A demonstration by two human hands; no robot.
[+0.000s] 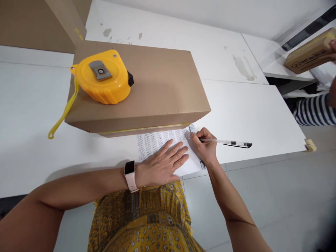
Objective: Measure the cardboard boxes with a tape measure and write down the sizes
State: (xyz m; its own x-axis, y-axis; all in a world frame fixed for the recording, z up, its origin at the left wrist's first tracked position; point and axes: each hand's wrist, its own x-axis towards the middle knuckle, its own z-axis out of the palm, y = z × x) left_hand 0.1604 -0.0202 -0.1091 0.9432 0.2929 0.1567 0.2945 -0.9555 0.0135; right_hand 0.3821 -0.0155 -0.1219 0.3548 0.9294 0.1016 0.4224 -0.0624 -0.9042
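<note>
The right grip is closed around a pen; the sheet lies on the counter beneath the flat left grip, whose spread fingers grasp nothing. Columns of handwriting cover the page beyond the left grip, while the part between the grips and nearer the body looks blank, so the writing seems well advanced with room left. Beyond both grips, a cardboard box bearing a yellow tape measure hides the sheet's far edge; whether it rests on the paper I cannot tell. The entries are too small to read, the nib hard to make out. Well right of the grips, a co-worker's striped sleeve is cut off.
</note>
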